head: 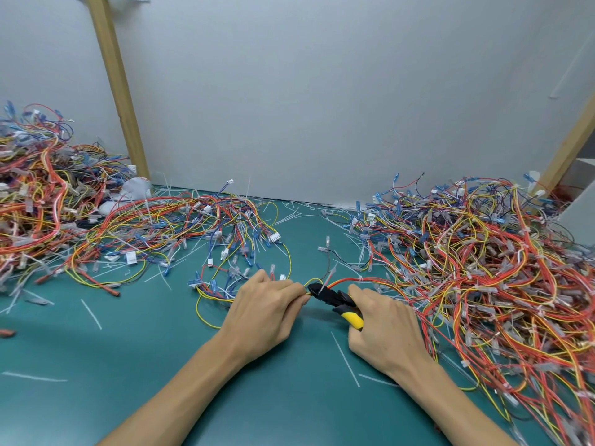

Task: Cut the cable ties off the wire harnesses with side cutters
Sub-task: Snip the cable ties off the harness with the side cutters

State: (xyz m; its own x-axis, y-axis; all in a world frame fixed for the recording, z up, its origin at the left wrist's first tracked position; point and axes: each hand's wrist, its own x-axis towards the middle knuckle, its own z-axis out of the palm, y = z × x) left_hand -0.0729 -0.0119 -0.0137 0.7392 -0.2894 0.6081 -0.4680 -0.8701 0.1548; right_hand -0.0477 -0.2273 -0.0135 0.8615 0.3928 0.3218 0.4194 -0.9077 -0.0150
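Note:
My left hand pinches a wire harness of yellow, orange and red wires just above the green table top. My right hand grips the side cutters, which have black jaws and yellow-black handles. The jaw tips sit right at my left fingertips, against the wires. A white cable tie shows on the same harness a little to the right of the jaws. Whether the jaws enclose a tie cannot be made out.
A big pile of tangled harnesses fills the right side. Another pile rises at the far left, with looser harnesses spread in the middle. Cut white tie pieces lie scattered on the table. A grey wall with wooden posts stands behind.

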